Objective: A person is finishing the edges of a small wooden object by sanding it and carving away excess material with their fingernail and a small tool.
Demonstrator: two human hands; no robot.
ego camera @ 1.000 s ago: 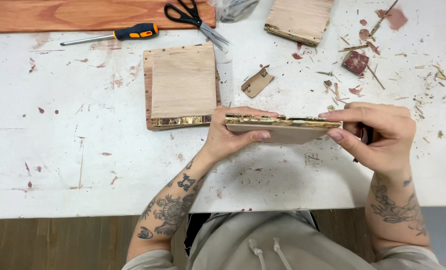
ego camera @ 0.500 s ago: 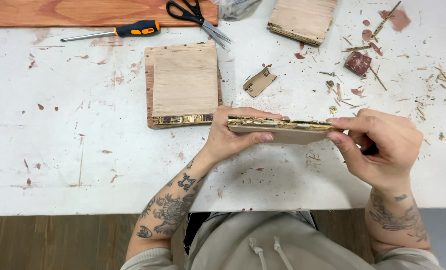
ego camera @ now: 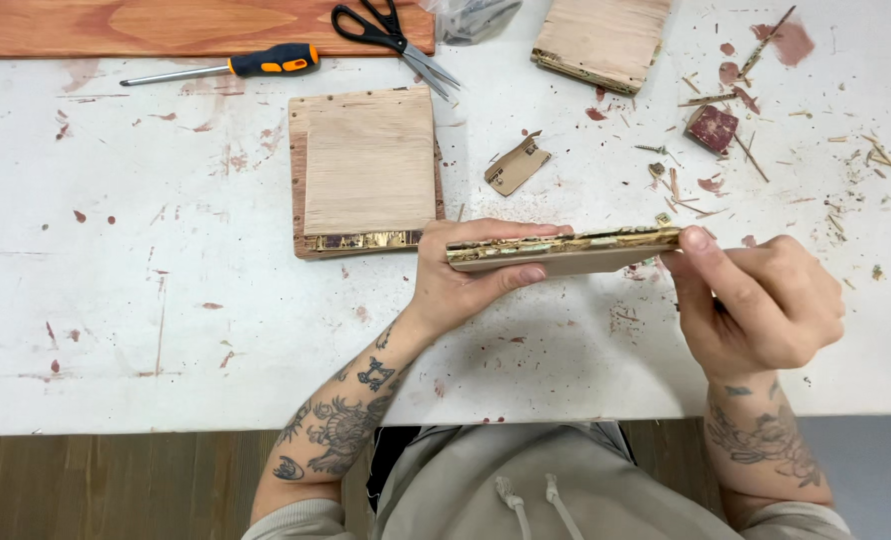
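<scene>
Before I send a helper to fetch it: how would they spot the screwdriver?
Look along the far edge of the white table, just below the reddish board. The screwdriver lies left of the scissors; only it has an orange-and-black handle.

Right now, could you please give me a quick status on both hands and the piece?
Left hand grips wooden panel edge-up. Right hand pinches its right end. Panel held above white table. Nothing in between.
</scene>
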